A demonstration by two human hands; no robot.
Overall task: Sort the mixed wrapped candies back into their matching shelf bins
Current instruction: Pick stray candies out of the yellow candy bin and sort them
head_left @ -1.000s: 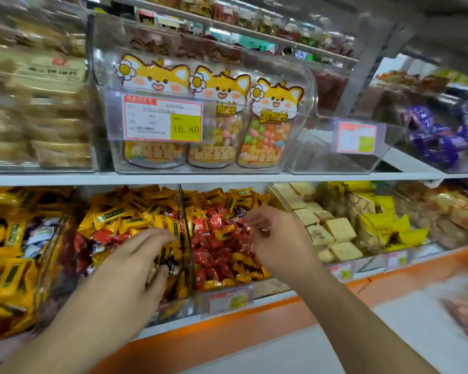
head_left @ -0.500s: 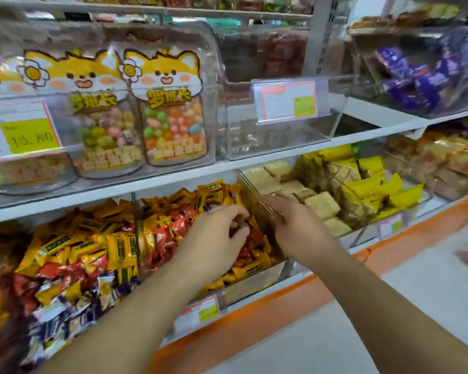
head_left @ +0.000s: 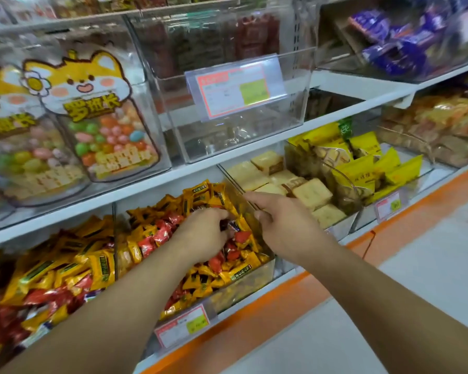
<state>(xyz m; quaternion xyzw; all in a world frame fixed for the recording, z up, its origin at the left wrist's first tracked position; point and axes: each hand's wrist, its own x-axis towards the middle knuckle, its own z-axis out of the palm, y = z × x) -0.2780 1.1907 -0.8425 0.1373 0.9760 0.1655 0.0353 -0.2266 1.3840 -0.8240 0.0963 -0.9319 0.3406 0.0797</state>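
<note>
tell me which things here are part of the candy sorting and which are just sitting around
Part of the job: left hand pinching a dark candy; right hand on the bin wall; red and yellow candies.

Just there: biscuit packs; jelly bean jars; purple packets.

We're in a shop's candy aisle: white shelves [head_left: 254, 153] with clear acrylic bins [head_left: 243, 279] of wrapped sweets, price tags [head_left: 183, 323] clipped on bin fronts, cartoon-labelled candy jars [head_left: 103, 122] up-left of our hands, orange shelf edging [head_left: 281, 298] below.
</note>
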